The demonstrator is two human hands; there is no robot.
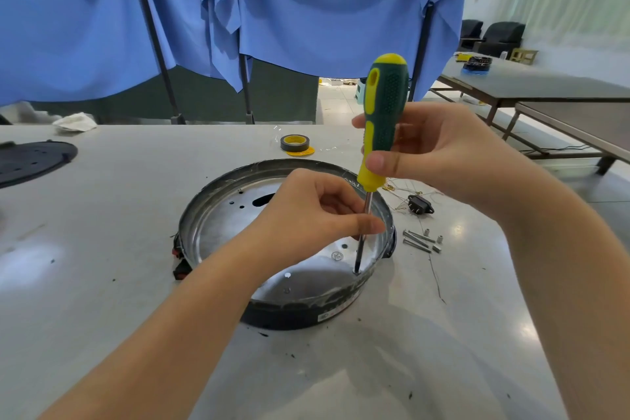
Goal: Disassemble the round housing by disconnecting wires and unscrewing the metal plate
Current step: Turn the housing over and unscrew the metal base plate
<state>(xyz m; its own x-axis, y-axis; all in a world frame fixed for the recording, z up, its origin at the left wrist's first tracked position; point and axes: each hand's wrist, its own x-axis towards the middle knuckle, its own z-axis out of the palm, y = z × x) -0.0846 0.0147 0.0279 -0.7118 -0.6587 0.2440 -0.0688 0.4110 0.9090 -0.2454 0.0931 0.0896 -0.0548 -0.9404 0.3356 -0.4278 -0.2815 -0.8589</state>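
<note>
My right hand (pixel 439 157) grips the screwdriver (pixel 381 126) handle, held upright. My left hand (pixel 306 215) pinches its shaft, tip down on a screw (pixel 357 272) in the plate (pixel 225 225) near the right rim. The housing (pixel 289 314) sits mid-surface (pixel 119 283). Loose screws (pixel 421 240), a socket (pixel 420 204) with wires lie just right of it; tape (pixel 295 142) behind.

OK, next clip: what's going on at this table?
A person is unscrewing the metal plate inside a round housing. The right hand grips the screwdriver by its handle, tip down on a screw near the rim; the left hand pinches the shaft to steady it. Loose screws and a black plug socket with wires lie on the table beside it.
</note>
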